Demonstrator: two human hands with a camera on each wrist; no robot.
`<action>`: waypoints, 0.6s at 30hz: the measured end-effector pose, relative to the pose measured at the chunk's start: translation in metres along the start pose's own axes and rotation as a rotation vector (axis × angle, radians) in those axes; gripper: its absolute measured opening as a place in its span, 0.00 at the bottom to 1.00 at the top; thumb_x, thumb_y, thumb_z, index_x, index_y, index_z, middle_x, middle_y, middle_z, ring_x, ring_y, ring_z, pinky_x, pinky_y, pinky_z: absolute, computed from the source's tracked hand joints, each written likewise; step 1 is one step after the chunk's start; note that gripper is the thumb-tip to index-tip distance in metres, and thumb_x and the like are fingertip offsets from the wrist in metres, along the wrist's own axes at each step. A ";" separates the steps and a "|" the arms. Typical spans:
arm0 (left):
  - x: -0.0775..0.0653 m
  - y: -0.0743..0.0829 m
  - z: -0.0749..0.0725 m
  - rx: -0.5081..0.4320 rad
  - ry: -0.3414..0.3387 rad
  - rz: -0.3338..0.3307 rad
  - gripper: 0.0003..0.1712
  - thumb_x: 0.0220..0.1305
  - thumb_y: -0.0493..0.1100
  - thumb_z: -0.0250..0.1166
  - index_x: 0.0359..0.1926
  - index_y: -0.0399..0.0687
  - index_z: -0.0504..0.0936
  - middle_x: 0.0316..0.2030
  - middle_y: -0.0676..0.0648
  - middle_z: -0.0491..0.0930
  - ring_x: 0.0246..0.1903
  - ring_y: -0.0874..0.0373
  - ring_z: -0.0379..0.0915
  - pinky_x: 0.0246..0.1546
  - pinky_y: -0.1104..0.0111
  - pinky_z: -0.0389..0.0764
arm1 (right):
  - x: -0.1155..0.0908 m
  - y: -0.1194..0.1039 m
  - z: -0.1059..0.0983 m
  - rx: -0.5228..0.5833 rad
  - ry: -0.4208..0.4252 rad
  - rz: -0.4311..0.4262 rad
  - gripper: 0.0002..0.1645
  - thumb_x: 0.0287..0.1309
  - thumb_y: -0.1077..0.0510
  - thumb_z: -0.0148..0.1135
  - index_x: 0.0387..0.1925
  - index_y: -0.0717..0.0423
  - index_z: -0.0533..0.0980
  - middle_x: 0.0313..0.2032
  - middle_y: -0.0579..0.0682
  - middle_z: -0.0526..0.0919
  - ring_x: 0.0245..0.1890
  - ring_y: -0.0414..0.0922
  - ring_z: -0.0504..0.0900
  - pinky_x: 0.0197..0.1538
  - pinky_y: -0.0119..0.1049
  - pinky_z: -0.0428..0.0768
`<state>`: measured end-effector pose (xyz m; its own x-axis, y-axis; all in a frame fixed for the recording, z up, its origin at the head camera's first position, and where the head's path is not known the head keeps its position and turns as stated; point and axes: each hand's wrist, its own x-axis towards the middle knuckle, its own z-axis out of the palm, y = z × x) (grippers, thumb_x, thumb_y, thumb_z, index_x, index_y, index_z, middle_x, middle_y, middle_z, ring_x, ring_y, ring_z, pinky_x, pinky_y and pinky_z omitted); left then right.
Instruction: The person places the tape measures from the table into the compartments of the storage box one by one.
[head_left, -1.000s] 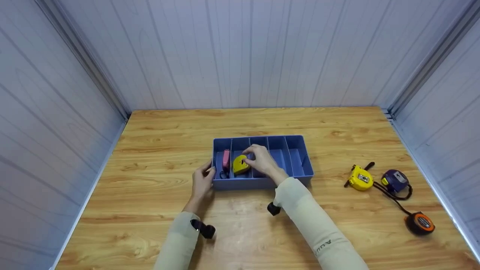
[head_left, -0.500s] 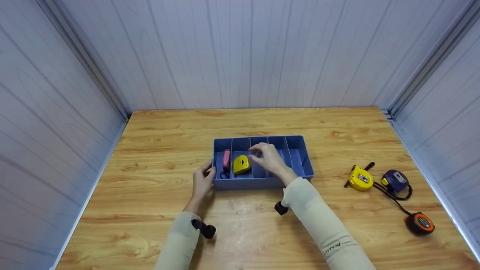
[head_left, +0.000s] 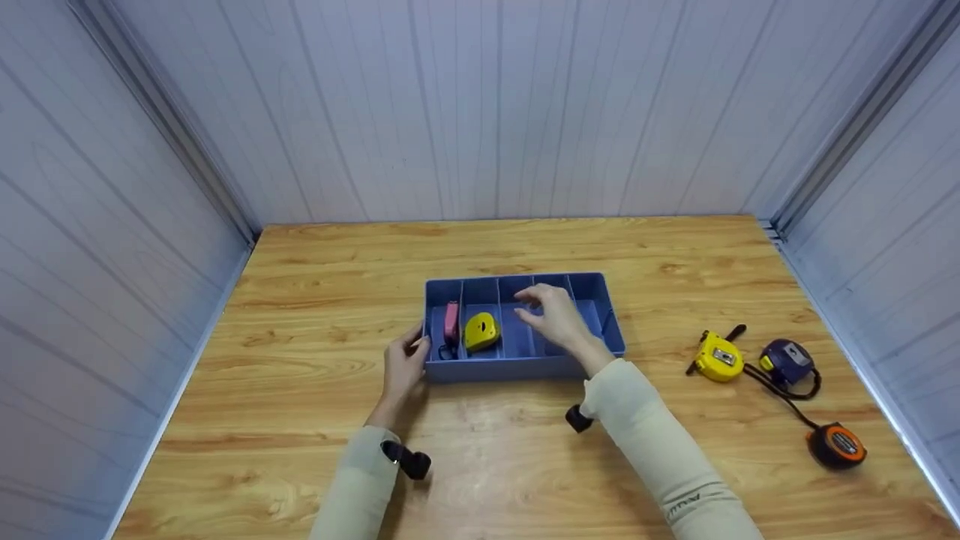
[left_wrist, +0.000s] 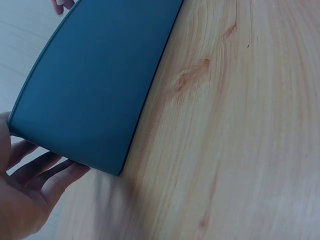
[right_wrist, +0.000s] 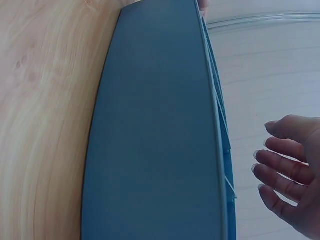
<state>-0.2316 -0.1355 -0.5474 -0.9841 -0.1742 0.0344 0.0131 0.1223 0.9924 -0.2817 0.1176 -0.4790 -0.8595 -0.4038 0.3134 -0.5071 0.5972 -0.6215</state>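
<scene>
A blue divided box (head_left: 517, 367) stands on the table, its long side toward me. In its leftmost compartment lies a pink tape measure-like item (head_left: 451, 322) with a dark loop. The compartment beside it holds a yellow tape measure (head_left: 481, 332). My left hand (head_left: 405, 361) holds the box's left end; in the left wrist view its fingers (left_wrist: 60, 177) lie along the outer end wall, with the thumb at the rim. My right hand (head_left: 559, 319) hovers above the middle-right compartments, thumb and fingers apart. Nothing is between its fingers in the right wrist view.
At the table's right lie a yellow tape measure (head_left: 718, 358), a dark purple tape measure (head_left: 786, 363) and a black and orange tape measure (head_left: 838, 445), with black cords among them. White panel walls (head_left: 480, 112) enclose the wooden table (head_left: 300, 300) at the back and sides.
My right hand has let go of the yellow tape measure in the second compartment and moved right above the box. The left hand stays at the box's left end.
</scene>
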 end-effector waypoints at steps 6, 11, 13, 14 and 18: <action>0.000 0.001 0.001 -0.039 0.012 -0.040 0.23 0.58 0.34 0.52 0.56 0.37 0.70 0.51 0.38 0.73 0.45 0.49 0.70 0.32 0.70 0.75 | -0.005 0.001 -0.009 -0.019 0.023 0.002 0.13 0.50 0.62 0.62 0.40 0.63 0.78 0.36 0.56 0.79 0.36 0.51 0.77 0.40 0.44 0.75; 0.001 0.001 0.001 -0.069 0.014 -0.049 0.23 0.58 0.33 0.52 0.56 0.37 0.70 0.51 0.38 0.72 0.46 0.47 0.70 0.38 0.64 0.74 | -0.010 0.002 -0.018 -0.029 0.037 0.003 0.14 0.50 0.62 0.62 0.41 0.63 0.78 0.37 0.55 0.79 0.37 0.50 0.77 0.41 0.42 0.75; 0.001 0.001 0.001 -0.093 0.010 -0.058 0.23 0.58 0.33 0.52 0.57 0.37 0.69 0.51 0.38 0.72 0.47 0.46 0.69 0.38 0.63 0.74 | -0.012 0.003 -0.022 -0.044 0.047 0.000 0.15 0.50 0.62 0.62 0.42 0.62 0.78 0.37 0.55 0.79 0.37 0.49 0.77 0.41 0.41 0.75; 0.001 0.001 0.001 -0.098 0.010 -0.065 0.23 0.58 0.33 0.52 0.57 0.37 0.69 0.51 0.38 0.72 0.47 0.46 0.69 0.37 0.63 0.74 | -0.013 0.003 -0.024 -0.050 0.054 -0.004 0.15 0.49 0.62 0.62 0.42 0.62 0.77 0.36 0.55 0.79 0.37 0.48 0.77 0.41 0.41 0.75; 0.001 0.002 0.000 -0.127 0.007 -0.082 0.23 0.59 0.33 0.52 0.57 0.37 0.69 0.51 0.37 0.72 0.45 0.46 0.69 0.28 0.70 0.74 | -0.015 0.007 -0.032 -0.075 0.093 -0.031 0.15 0.49 0.62 0.63 0.41 0.64 0.77 0.36 0.55 0.79 0.36 0.48 0.78 0.40 0.40 0.76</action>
<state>-0.2328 -0.1352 -0.5455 -0.9815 -0.1857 -0.0472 -0.0447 -0.0177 0.9988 -0.2743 0.1500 -0.4655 -0.8436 -0.3587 0.3995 -0.5341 0.6371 -0.5558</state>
